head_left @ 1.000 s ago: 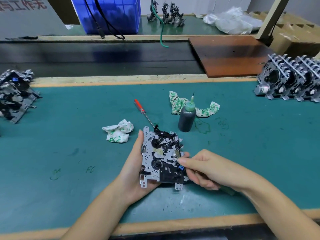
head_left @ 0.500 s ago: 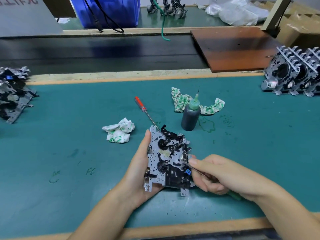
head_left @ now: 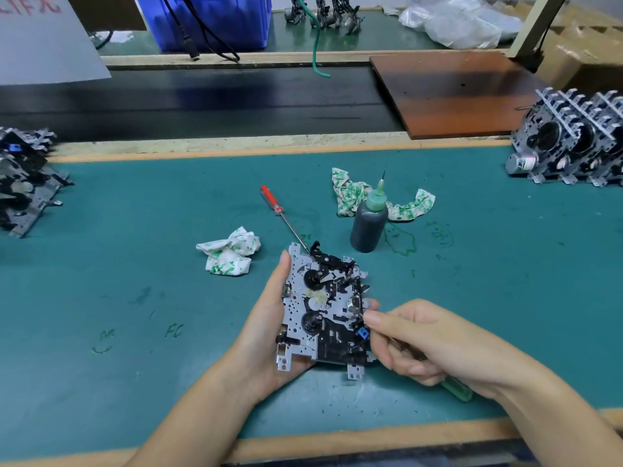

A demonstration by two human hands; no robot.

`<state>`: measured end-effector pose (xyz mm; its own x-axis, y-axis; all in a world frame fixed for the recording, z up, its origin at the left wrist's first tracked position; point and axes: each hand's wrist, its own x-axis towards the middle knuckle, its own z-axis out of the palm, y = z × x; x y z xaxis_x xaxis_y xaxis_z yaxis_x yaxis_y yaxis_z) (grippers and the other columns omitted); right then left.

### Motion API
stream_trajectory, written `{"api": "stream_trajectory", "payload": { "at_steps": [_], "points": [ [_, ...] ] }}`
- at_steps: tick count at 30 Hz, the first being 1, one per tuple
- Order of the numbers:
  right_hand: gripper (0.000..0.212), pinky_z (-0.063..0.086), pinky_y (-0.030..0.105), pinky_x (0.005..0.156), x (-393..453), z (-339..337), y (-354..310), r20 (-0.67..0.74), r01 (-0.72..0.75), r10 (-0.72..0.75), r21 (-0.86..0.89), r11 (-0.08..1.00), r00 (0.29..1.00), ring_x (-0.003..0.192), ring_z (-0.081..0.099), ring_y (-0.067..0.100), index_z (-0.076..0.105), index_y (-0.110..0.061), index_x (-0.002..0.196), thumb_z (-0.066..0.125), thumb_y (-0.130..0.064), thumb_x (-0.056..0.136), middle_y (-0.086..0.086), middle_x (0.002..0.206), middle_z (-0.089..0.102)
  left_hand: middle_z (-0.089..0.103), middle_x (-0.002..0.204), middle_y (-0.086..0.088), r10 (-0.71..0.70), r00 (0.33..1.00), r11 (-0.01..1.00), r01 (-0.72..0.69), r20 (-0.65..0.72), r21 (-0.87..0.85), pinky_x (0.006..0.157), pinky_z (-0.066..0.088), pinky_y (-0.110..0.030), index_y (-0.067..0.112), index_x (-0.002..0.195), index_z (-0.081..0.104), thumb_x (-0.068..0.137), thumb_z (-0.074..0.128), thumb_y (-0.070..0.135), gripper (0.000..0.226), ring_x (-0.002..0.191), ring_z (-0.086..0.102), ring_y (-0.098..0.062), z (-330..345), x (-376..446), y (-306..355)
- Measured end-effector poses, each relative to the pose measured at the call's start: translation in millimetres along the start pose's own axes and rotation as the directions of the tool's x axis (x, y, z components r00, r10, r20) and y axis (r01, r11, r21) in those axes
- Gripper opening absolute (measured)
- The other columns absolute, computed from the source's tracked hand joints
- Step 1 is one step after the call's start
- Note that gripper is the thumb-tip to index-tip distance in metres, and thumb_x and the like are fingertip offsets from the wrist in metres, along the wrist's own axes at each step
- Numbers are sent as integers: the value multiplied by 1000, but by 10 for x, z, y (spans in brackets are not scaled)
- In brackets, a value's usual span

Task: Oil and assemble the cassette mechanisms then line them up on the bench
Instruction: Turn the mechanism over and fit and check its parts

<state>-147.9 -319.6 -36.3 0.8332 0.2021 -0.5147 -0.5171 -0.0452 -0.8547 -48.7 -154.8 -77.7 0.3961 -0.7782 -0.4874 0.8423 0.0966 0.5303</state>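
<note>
Left hand (head_left: pixel 269 326) cradles the cassette mechanism (head_left: pixel 325 310) — right hand (head_left: pixel 428 345) pinches what looks like a green-handled tool (head_left: pixel 456 389).

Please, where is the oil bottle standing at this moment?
In the head view, the oil bottle stands upright on the green mat, centre-right, just in front of a crumpled cloth and right of the red screwdriver.

At frame centre the left hand (head_left: pixel 269 332) holds a cassette mechanism (head_left: pixel 323 308) above the green bench (head_left: pixel 135 264) while the right hand (head_left: pixel 435 345) pinches a green-handled tool (head_left: pixel 455 389) against its right edge, an oil bottle (head_left: pixel 369 220) standing just beyond.
</note>
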Motion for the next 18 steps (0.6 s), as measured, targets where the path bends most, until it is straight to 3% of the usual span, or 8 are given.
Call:
{"api": "stream_trajectory", "payload": {
  "at_steps": [11,18],
  "points": [
    [45,14,14,36,39,20,2,-34,-62,62,-7,998,997,37,14,5,54,-15,56,43,-43,90,-7,40,27,61,123,-23,3,1000,1000,-3,7,-8,93,51,-42,7,112,70,86,31,69,78,106,64,-31,40,-19,-6],
    [58,16,14,37,56,37,-26,-65,-95,89,-107,990,994,34,17,5,50,-20,44,38,-39,98,-6,38,27,62,121,-25,20,999,1000,-20,-31,-3,87,54,-42,5,116,66,86,32,68,77,103,65,-32,89,-39,-10]
  ]
}}
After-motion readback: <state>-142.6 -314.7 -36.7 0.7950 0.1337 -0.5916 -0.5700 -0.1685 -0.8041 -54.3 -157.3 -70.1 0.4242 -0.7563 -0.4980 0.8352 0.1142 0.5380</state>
